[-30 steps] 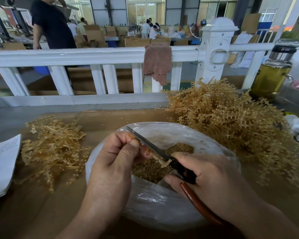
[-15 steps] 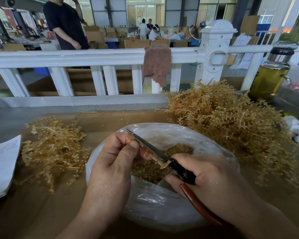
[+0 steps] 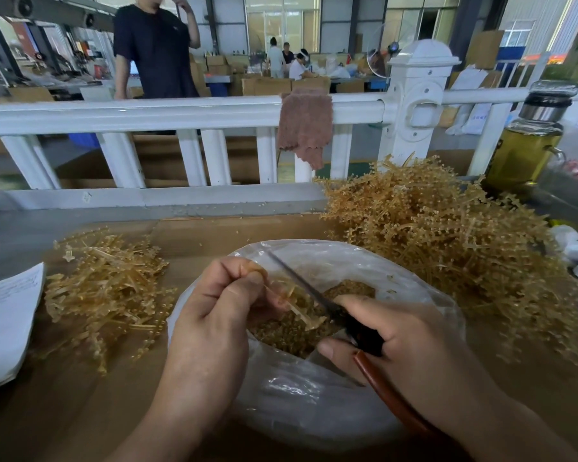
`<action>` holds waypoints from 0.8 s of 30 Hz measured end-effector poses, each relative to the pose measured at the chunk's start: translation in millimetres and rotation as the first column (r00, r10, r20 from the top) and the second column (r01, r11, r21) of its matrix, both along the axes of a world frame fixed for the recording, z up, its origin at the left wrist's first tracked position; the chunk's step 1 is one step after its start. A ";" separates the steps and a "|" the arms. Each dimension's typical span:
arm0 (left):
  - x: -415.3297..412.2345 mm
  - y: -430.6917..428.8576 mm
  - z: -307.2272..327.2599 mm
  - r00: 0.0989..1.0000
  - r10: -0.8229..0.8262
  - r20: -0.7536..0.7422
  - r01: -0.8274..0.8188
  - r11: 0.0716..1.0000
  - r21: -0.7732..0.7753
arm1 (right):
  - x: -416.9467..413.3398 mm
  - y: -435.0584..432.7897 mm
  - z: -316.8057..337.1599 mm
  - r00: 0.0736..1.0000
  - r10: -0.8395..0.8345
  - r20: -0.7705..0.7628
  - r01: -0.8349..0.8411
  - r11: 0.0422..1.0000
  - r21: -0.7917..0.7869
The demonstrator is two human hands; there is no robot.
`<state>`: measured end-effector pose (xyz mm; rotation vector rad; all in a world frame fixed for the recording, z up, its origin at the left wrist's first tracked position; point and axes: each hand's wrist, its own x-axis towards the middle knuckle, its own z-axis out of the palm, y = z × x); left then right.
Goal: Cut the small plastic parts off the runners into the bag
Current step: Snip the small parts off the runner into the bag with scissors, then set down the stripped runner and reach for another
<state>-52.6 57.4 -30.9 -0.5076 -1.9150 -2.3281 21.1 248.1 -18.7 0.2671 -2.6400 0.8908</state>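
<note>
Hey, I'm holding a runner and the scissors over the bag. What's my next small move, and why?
Probably squeeze the dark-handled metal scissors in your right hand to snip off a part. Their blades cross the thin amber plastic runner that your left hand pinches, directly above the open clear plastic bag, so the cut piece should drop in.

Bag [image 3: 314,395] lies between two runner piles [image 3: 447,248].
</note>
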 end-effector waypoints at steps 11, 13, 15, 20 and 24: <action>2.7 -2.3 12.5 0.860 -0.469 0.199 0.339 0.819 0.464 | -9.7 -7.0 -0.7 0.967 0.254 0.013 -0.078 0.346 -0.935; 6.5 -1.5 15.6 0.846 -0.491 0.208 0.358 0.812 0.461 | -11.2 -7.5 -2.5 0.967 0.256 -0.009 -0.090 0.308 -0.947; 8.7 -0.5 15.5 0.832 -0.509 0.220 0.380 0.812 0.442 | -13.2 -6.3 -5.5 0.975 0.220 -0.002 -0.072 0.313 -0.947; 10.3 6.7 16.8 0.839 -0.473 0.268 0.373 0.859 0.350 | -10.5 -4.8 -5.7 0.985 0.170 0.023 -0.034 0.326 -0.945; 11.2 9.4 11.2 0.846 -0.456 0.276 0.383 0.880 0.280 | -9.0 -7.6 -1.6 0.998 0.030 0.057 0.040 0.408 -0.912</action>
